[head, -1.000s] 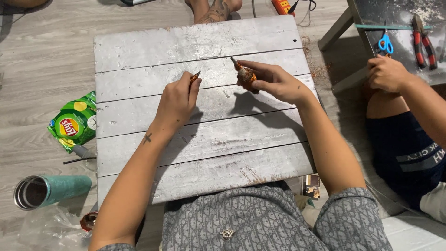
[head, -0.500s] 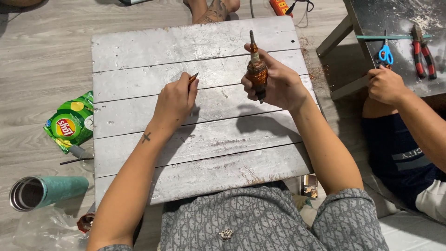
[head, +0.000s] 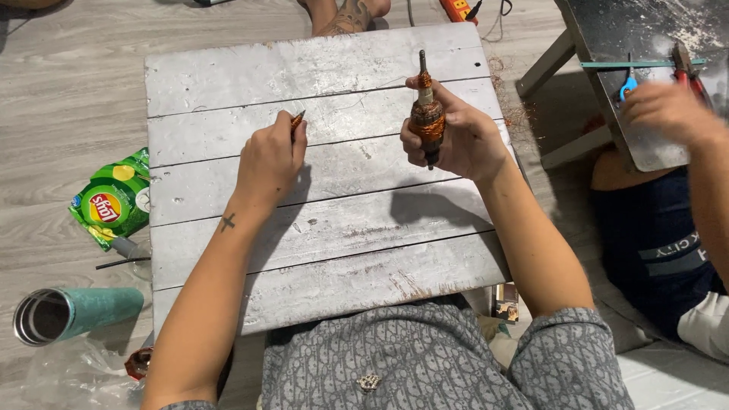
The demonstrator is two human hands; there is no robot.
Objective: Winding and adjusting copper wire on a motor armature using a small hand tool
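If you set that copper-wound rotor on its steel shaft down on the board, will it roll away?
Probably. The copper-wound rotor on its steel shaft, upright in the right hand, looks round, so laid flat on the whitewashed plank board it would likely roll. It seems dense for its size. The gaps between planks might catch it.

The right hand (head: pixel 463 140) grips a copper-wound motor armature with a steel shaft (head: pixel 427 114), held upright above the grey plank surface (head: pixel 319 228). The left hand (head: pixel 269 163) pinches a thin copper-tipped tool (head: pixel 297 119) against the planks.
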